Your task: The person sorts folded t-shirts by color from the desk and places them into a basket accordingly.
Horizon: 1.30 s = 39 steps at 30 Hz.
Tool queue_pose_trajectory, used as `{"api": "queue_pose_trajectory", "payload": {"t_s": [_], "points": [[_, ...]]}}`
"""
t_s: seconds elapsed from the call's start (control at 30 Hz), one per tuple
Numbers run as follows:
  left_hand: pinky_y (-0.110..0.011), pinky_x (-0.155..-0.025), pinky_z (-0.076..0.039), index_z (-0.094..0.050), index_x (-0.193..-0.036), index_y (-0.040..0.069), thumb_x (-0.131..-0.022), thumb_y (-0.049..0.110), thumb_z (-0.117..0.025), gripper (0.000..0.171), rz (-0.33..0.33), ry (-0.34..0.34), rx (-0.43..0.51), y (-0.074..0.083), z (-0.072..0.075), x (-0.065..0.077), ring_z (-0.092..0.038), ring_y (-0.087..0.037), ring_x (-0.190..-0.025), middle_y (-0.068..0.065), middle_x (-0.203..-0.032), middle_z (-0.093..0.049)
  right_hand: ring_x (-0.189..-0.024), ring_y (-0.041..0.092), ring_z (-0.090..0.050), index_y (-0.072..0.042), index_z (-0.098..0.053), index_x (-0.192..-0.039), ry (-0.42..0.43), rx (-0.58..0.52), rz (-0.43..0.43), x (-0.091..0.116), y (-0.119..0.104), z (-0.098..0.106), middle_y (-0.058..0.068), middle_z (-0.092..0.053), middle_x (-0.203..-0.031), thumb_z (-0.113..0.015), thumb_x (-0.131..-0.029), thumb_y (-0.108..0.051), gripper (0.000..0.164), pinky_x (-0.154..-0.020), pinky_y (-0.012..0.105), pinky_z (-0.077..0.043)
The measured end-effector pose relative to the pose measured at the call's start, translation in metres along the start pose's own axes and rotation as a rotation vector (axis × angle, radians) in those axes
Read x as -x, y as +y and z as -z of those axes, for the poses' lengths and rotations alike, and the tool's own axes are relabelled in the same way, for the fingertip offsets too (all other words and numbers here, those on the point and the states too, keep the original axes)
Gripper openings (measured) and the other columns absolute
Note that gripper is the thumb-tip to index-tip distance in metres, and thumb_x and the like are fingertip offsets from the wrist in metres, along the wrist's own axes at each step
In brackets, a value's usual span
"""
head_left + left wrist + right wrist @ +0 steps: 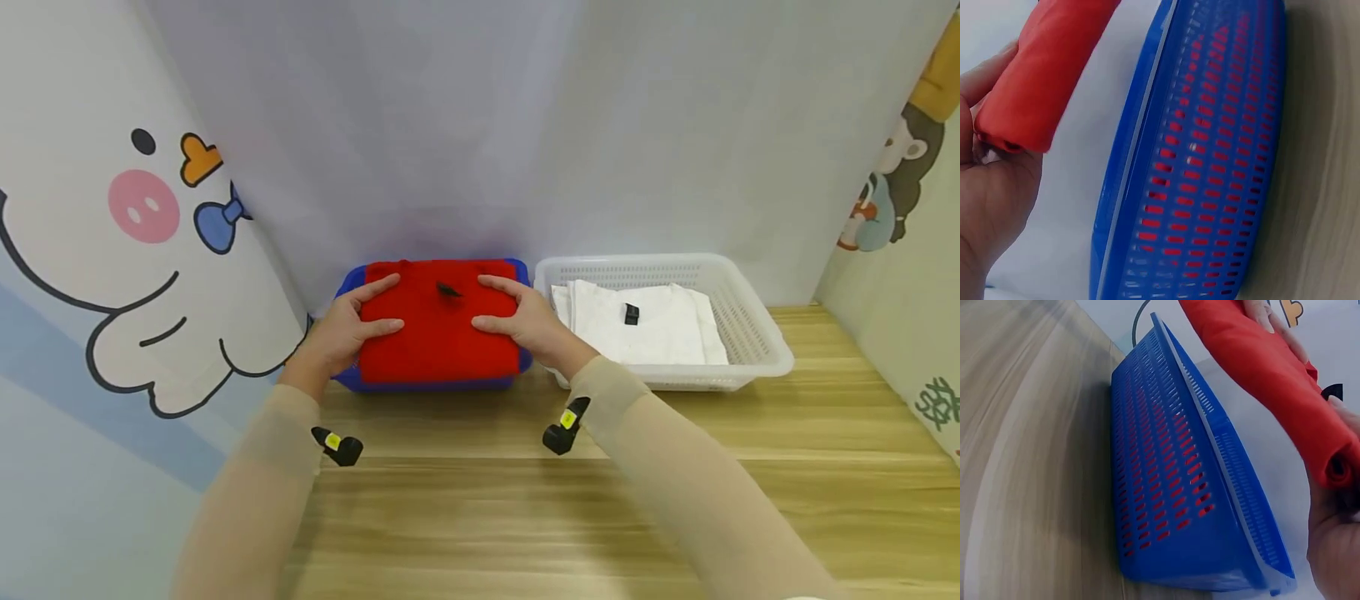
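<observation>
A folded red cloth [438, 342] is held level over the blue basket [435, 387], raised above its rim in both wrist views. At its left end my left hand [341, 329] grips it, thumb on top and the other fingers partly hidden. On the opposite end, my right hand [536, 323] holds it the same way. A small black piece [448, 289], tag or clip, lies on the cloth's upper face. More red material [1200, 169] shows through the slots of the basket's side. From the right wrist, the cloth's end [1338, 469] looks rolled or folded over.
Right of the blue basket stands a white basket [750, 333] holding folded white cloths [667, 321], with a small black piece [632, 314] on top. Both stand on a wood-grain table [450, 500] against a pale curtain [450, 125]. Printed walls flank the table.
</observation>
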State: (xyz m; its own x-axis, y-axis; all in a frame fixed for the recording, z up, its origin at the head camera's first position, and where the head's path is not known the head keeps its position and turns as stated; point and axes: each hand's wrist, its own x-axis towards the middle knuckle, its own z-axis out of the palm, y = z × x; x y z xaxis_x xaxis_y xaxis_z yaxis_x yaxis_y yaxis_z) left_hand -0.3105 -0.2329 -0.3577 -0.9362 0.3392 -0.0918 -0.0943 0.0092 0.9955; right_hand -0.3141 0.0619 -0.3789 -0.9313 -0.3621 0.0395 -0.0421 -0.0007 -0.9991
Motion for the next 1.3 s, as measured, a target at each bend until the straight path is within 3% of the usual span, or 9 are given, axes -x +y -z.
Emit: {"api": "queue_pose_trajectory", "payload": {"t_s": [0.17, 0.37, 0.43, 0.63, 0.77, 0.9, 1.1, 1.3], "points": [[-0.041, -0.086, -0.054, -0.046, -0.143, 0.035, -0.085, 0.007, -0.073, 0.070, 0.002, 0.043, 0.025, 0.002, 0.014, -0.006, -0.042, -0.031, -0.126, -0.006, -0.149, -0.031, -0.092, 0.026, -0.063, -0.035, -0.049, -0.139, 0.032, 0.073, 0.009, -0.018, -0.005, -0.012, 0.002, -0.046, -0.137, -0.082, -0.078, -0.021, 0.071, -0.077, 0.035, -0.055], [-0.041, -0.085, -0.054, -0.046, -0.143, 0.035, -0.086, 0.005, -0.070, 0.069, 0.011, 0.100, 0.029, 0.001, 0.023, -0.014, -0.040, -0.031, -0.129, -0.005, -0.149, -0.031, -0.115, 0.021, -0.048, -0.035, -0.049, -0.139, 0.073, 0.136, 0.013, -0.035, -0.004, -0.022, -0.001, -0.035, -0.148, -0.083, -0.077, -0.023, 0.072, -0.088, 0.033, -0.050], [-0.040, -0.085, -0.054, -0.046, -0.142, 0.037, -0.086, 0.005, -0.071, 0.069, 0.024, 0.123, 0.006, -0.001, 0.024, -0.016, -0.041, -0.031, -0.128, -0.006, -0.149, -0.032, -0.121, 0.019, -0.042, -0.035, -0.049, -0.139, 0.087, 0.154, 0.006, -0.038, -0.001, -0.023, -0.002, -0.035, -0.149, -0.083, -0.077, -0.023, 0.072, -0.091, 0.033, -0.049], [-0.039, -0.086, -0.053, -0.048, -0.141, 0.040, -0.085, 0.006, -0.073, 0.070, 0.051, 0.156, -0.041, -0.013, 0.023, -0.027, -0.045, -0.030, -0.125, -0.006, -0.147, -0.036, -0.124, 0.022, -0.042, -0.034, -0.047, -0.141, 0.116, 0.166, -0.030, -0.040, 0.010, -0.023, -0.001, -0.040, -0.145, -0.080, -0.079, -0.022, 0.071, -0.094, 0.038, -0.048], [-0.038, -0.083, -0.055, -0.048, -0.140, 0.041, -0.084, 0.008, -0.074, 0.071, 0.049, 0.171, -0.077, -0.022, 0.022, -0.032, -0.052, -0.030, -0.119, -0.007, -0.146, -0.038, -0.127, 0.024, -0.039, -0.032, -0.047, -0.142, 0.129, 0.189, -0.038, -0.041, 0.015, -0.024, 0.000, -0.036, -0.149, -0.079, -0.081, -0.020, 0.071, -0.094, 0.039, -0.048], [-0.035, -0.082, -0.055, -0.047, -0.141, 0.040, -0.084, 0.007, -0.074, 0.071, 0.050, 0.184, -0.092, -0.031, 0.022, -0.033, -0.052, -0.027, -0.118, -0.006, -0.147, -0.036, -0.124, 0.025, -0.041, -0.031, -0.046, -0.142, 0.122, 0.245, -0.036, -0.042, 0.018, -0.026, 0.002, -0.034, -0.150, -0.079, -0.081, -0.019, 0.070, -0.095, 0.039, -0.047], [-0.032, -0.083, -0.055, -0.047, -0.141, 0.038, -0.086, 0.004, -0.072, 0.070, 0.052, 0.189, -0.091, -0.041, 0.022, -0.035, -0.050, -0.027, -0.121, -0.006, -0.146, -0.038, -0.134, 0.026, -0.035, -0.029, -0.045, -0.144, 0.118, 0.388, -0.035, -0.044, 0.023, -0.028, 0.004, -0.035, -0.151, -0.078, -0.082, -0.022, 0.070, -0.106, 0.044, -0.037], [-0.032, -0.085, -0.054, -0.050, -0.139, 0.039, -0.085, 0.006, -0.073, 0.067, 0.081, 0.221, -0.092, -0.045, 0.024, -0.034, -0.049, -0.027, -0.121, -0.005, -0.146, -0.037, -0.136, 0.026, -0.033, -0.029, -0.044, -0.145, 0.108, 0.409, -0.054, -0.045, 0.029, -0.032, 0.004, -0.034, -0.152, -0.078, -0.083, -0.024, 0.071, -0.107, 0.045, -0.036]]}}
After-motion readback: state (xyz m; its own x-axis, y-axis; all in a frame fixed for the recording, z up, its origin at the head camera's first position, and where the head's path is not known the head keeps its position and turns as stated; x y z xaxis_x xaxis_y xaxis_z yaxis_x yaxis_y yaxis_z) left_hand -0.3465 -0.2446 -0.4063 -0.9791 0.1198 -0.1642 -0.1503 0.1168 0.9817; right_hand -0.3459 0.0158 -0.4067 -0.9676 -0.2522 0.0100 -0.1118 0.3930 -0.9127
